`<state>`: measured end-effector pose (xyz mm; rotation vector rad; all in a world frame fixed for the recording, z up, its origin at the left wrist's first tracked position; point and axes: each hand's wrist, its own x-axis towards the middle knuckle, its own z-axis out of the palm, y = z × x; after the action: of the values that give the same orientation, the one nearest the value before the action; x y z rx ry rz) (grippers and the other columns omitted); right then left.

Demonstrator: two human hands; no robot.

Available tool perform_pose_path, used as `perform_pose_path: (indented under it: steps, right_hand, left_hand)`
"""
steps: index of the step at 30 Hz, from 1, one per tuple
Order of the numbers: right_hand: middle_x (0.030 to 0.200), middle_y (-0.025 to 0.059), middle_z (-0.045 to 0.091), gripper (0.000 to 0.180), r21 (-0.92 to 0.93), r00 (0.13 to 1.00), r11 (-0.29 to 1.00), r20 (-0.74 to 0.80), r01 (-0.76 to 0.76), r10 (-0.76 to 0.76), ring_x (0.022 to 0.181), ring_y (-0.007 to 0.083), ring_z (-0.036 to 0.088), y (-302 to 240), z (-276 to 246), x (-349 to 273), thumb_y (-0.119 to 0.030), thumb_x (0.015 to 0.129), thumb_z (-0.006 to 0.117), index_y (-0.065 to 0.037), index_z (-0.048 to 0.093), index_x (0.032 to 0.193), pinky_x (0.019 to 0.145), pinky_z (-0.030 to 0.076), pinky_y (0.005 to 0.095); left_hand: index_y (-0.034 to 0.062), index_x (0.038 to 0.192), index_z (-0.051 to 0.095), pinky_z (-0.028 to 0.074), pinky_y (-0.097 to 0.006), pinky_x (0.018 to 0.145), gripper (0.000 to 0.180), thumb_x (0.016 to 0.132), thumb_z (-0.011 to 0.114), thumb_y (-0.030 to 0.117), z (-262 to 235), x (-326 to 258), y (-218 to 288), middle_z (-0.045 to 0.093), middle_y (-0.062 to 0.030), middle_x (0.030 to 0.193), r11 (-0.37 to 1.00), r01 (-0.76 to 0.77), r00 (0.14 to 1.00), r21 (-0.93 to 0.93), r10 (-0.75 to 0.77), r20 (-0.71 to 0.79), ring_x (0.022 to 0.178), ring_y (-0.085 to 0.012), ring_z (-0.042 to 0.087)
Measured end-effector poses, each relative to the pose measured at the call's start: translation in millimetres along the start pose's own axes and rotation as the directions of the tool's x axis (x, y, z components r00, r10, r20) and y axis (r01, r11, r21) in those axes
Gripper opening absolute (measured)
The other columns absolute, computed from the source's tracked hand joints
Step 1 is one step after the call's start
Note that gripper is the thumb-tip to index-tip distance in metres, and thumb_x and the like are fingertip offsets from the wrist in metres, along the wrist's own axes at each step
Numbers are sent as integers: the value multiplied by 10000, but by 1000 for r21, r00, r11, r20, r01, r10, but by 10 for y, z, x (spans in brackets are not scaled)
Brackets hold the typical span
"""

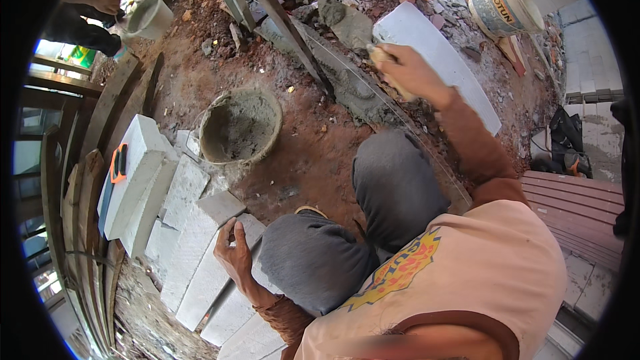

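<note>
My right hand [405, 70] grips the wooden handle of a trowel [347, 23], whose mortar-coated blade reaches up and left over a strip of wet grey mortar [350, 83]. A long white block [440, 53] lies just right of that hand. My left hand [233, 257] rests with fingers spread on a stack of pale grey blocks [197, 247] at my lower left. A taut string [380, 97] runs along the mortar bed. My grey-trousered knees [373, 207] are bent between both hands.
A mortar-filled bucket [240, 127] sits on the red soil. More white blocks with a spirit level [113, 187] lie at left by wooden planks. Another person holds a bucket [148, 17] at top left. A paint bucket [503, 3] and rubble lie at top right.
</note>
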<state>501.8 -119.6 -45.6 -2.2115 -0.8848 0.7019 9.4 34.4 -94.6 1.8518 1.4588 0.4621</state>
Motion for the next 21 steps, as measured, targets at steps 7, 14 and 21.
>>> perform_pose_path:
  steps: [7,14,21]
  right_hand:
    - [1032,265,683,318,-562,997,825,-72,-51,13,1016,423,664,435,699,993,-211,875,571,6,640,1098,875,530,507]
    - [937,151,651,385,-509,780,712,-118,484,-615,824,354,667,-130,180,236,-261,951,630,-82,611,1290,715,540,434]
    - [1039,114,649,334,-637,649,225,574,737,-499,940,267,672,-1020,1732,766,-113,854,669,-72,631,1183,752,572,382]
  left_hand:
    - [0,1080,743,518,-329,699,306,934,695,265,-7,-33,-10,728,-140,843,998,-23,999,53,24,-21,755,-191,668]
    - [5,1079,744,537,-328,748,292,915,723,246,-45,-27,50,741,-144,934,1000,0,1000,22,0,-31,813,-206,698]
    - [6,1073,746,551,-335,778,279,912,726,233,-76,-68,99,746,-154,961,999,-48,999,8,48,-17,841,-226,716]
